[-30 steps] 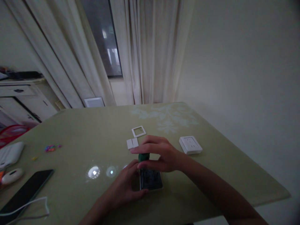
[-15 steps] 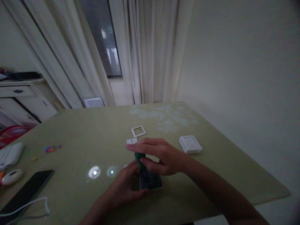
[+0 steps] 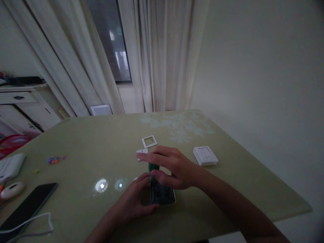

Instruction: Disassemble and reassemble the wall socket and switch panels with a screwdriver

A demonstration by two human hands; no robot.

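A wall switch (image 3: 163,195) lies with its dark inner side up and a white rim around it. My left hand (image 3: 136,199) grips its left edge, thumb at the near corner and fingers at the far side. From above, my right hand (image 3: 174,167) holds a screwdriver by its green handle (image 3: 152,168), which stands nearly upright over the far left part of the switch. The screwdriver's tip is hidden. Just beyond my right fingers lie white switch buttons (image 3: 142,151), partly covered. Behind them is a square white frame (image 3: 149,141).
A white wall socket (image 3: 205,156) sits to the right on the table (image 3: 101,141). At the left are a black phone (image 3: 27,209), a white cable (image 3: 27,222), small colourful beads (image 3: 55,159), a white case (image 3: 11,167) and a rounded white object (image 3: 12,190).
My right hand and the green handle have shifted slightly to the right, and the handle looks more upright. My left hand keeps its grip on the switch.
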